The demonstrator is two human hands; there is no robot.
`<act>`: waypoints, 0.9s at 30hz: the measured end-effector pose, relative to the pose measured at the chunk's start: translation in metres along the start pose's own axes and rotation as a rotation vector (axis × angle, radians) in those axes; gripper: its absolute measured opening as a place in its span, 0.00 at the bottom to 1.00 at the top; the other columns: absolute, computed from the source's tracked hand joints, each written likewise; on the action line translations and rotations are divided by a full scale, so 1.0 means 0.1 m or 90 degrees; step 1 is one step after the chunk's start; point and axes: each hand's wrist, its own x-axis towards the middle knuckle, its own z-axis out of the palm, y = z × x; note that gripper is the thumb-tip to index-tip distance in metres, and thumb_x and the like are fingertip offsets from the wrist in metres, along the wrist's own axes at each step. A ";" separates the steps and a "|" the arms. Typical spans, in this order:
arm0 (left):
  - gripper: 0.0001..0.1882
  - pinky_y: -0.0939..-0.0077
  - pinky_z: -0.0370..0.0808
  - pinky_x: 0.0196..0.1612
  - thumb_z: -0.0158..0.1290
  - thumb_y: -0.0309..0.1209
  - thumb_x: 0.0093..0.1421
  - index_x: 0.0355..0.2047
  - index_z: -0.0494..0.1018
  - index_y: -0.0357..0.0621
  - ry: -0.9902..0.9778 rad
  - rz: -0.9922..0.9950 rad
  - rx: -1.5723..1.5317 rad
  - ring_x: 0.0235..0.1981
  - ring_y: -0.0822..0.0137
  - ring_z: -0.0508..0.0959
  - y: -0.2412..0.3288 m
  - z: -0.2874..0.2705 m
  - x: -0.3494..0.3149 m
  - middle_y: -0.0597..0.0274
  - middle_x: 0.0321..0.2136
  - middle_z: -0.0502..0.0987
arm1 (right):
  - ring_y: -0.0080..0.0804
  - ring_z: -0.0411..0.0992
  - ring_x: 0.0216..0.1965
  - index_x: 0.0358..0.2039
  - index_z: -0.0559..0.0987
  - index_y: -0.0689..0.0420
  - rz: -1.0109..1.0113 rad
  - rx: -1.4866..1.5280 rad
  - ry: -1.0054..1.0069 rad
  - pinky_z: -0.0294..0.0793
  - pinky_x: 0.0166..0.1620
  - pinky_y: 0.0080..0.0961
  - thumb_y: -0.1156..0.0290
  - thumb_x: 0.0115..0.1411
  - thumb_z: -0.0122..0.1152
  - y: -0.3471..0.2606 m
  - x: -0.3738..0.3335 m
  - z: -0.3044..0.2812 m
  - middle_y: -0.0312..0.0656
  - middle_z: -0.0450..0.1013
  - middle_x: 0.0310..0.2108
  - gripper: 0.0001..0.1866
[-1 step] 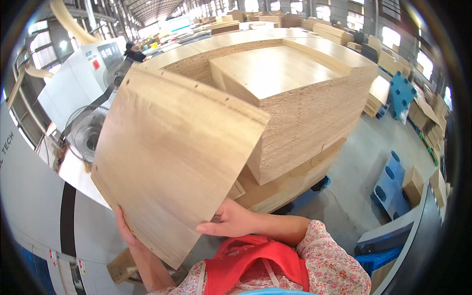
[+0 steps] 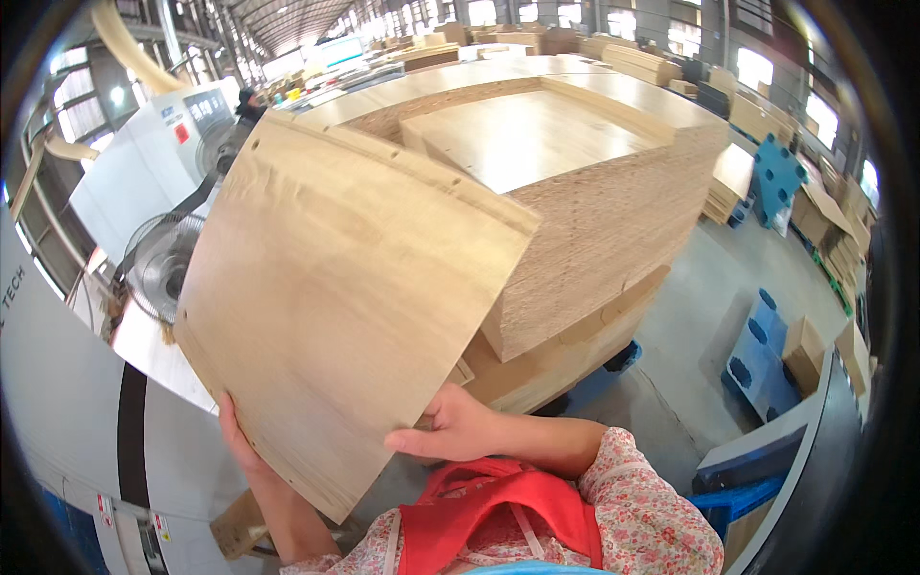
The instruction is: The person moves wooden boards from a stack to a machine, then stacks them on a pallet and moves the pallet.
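A wide wood-grain panel (image 2: 345, 287) is held up in front of me, tilted, with small holes along its edges and a groove near its far edge. My left hand (image 2: 249, 450) grips its lower left edge, the fingers partly hidden. On the near right edge, my right hand (image 2: 448, 428) has its thumb on the upper face and its fingers out of sight beneath. Just beyond the panel stands a tall stack of similar boards (image 2: 604, 216), which the panel's far right corner overlaps in view.
Two black fans (image 2: 165, 268) stand left, by a white machine cabinet (image 2: 144, 177). At right, blue pallets (image 2: 762, 359) lie on the grey floor beside a cardboard box (image 2: 805, 355). Far left, a person (image 2: 251, 103) is partly visible. A dark-edged machine part (image 2: 815, 460) curves along the right.
The panel's far right corner has shifted slightly right and up, with its tilt a little changed. Both hands keep their grip on it. The background has shifted slightly left.
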 end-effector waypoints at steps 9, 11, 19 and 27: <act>0.22 0.65 0.73 0.45 0.40 0.38 0.62 0.51 0.62 0.36 -0.272 -0.152 0.068 0.43 0.60 0.74 -0.50 1.05 1.60 0.54 0.44 0.73 | 0.20 0.72 0.26 0.26 0.77 0.62 0.029 -0.031 0.393 0.70 0.29 0.16 0.58 0.62 0.51 -0.69 -0.03 -0.86 0.36 0.73 0.21 0.18; 0.22 0.66 0.73 0.43 0.42 0.38 0.62 0.51 0.62 0.36 -0.285 -0.182 0.076 0.41 0.61 0.75 -0.64 1.40 1.76 0.55 0.43 0.74 | 0.27 0.73 0.24 0.28 0.75 0.63 0.000 -0.012 0.451 0.72 0.29 0.20 0.53 0.63 0.47 -0.76 0.04 -1.06 0.40 0.74 0.22 0.23; 0.26 0.62 0.50 0.62 0.44 0.40 0.62 0.58 0.59 0.42 -0.275 0.314 0.398 0.61 0.57 0.55 -1.04 1.97 1.21 0.52 0.59 0.58 | 0.28 0.72 0.28 0.43 0.71 0.67 0.040 -0.286 0.631 0.72 0.33 0.23 0.49 0.63 0.44 -0.89 -0.19 -1.70 0.43 0.74 0.31 0.28; 0.19 0.52 0.45 0.63 0.50 0.36 0.59 0.49 0.69 0.44 -0.424 0.599 0.616 0.64 0.44 0.47 -1.33 2.21 1.02 0.52 0.60 0.57 | 0.40 0.56 0.60 0.46 0.71 0.64 -0.175 -1.108 0.639 0.51 0.60 0.45 0.62 0.59 0.51 -0.80 -0.04 -2.04 0.48 0.60 0.56 0.20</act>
